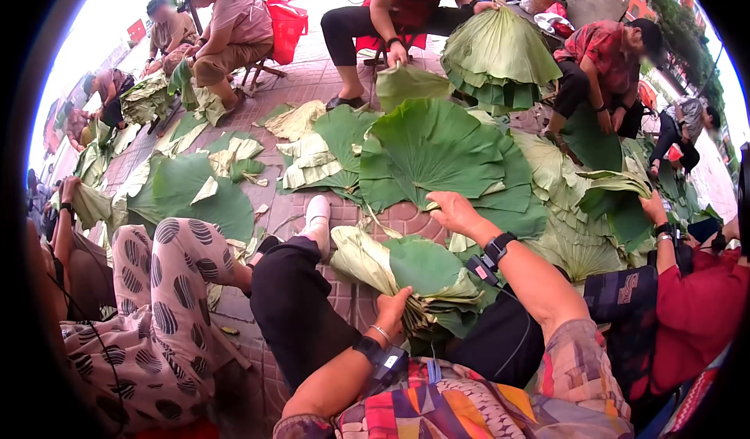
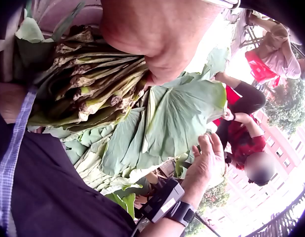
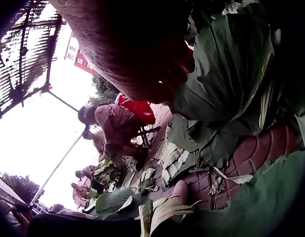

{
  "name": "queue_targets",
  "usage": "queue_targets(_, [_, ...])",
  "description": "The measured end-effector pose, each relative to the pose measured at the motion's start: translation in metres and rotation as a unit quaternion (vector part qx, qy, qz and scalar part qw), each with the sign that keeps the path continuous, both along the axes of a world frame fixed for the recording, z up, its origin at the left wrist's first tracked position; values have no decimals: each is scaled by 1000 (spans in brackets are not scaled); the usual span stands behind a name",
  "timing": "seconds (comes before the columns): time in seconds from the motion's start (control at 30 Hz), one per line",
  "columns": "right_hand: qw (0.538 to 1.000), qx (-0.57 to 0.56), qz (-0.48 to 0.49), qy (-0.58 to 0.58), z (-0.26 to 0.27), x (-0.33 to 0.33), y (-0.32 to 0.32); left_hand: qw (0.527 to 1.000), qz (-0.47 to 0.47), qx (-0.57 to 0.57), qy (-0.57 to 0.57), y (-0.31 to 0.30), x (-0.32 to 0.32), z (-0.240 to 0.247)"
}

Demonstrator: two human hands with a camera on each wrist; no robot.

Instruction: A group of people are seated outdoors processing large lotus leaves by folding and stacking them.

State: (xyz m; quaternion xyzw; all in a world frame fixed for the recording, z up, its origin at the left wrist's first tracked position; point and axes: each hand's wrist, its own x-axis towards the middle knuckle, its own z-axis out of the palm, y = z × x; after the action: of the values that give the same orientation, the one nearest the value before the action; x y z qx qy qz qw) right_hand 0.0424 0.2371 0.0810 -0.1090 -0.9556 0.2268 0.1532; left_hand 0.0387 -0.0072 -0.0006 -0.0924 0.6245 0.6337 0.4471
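Between the knees, my left hand (image 1: 391, 312) grips a bundle of folded lotus leaves (image 1: 422, 271) by its gathered end. The left wrist view shows the bundle's brown, creased stalk ends (image 2: 93, 89) fanned beneath that hand. My right hand (image 1: 461, 214) is stretched forward, its thumb and fingers pinching the near edge of a broad green lotus leaf (image 1: 433, 150). This leaf lies over other spread leaves (image 1: 516, 205) in front of me. In the right wrist view, the dark right hand (image 3: 137, 49) hides part of the leaf (image 3: 226, 69).
More lotus leaves (image 1: 199, 193) lie on the paved ground (image 1: 289, 212). Opposite, a person in red holds a large leaf bundle (image 1: 500, 52). People sit close on both sides, one in spotted trousers (image 1: 168, 283), another in a red sleeve (image 1: 695, 314).
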Motion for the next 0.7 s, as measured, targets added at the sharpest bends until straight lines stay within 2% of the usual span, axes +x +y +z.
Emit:
queue_targets(0.03, [993,-74,24,-90,-8,5,-5,1000,-3,-6,-7,-3,2,-3])
queue_targets(0.07, [984,-101,40,-141,-17,7,-11,999,4,8,-36,-2,0,-5])
queue_targets(0.1, [970,-100,97,-198,-24,9,-16,998,9,23,-64,0,-1,-5])
queue_targets(0.17, [934,-147,145,-290,-36,17,-27,997,13,27,-71,1,0,-8])
queue_targets(0.27, [874,-253,205,-360,-39,31,-46,999,17,14,-49,2,-3,-19])
queue_targets(0.47, [857,-249,217,-395,-38,36,-62,999,14,-17,-30,5,-4,-36])
queue_targets(0.7, [859,-289,269,-325,-63,34,-56,998,10,25,-48,1,-1,-4])
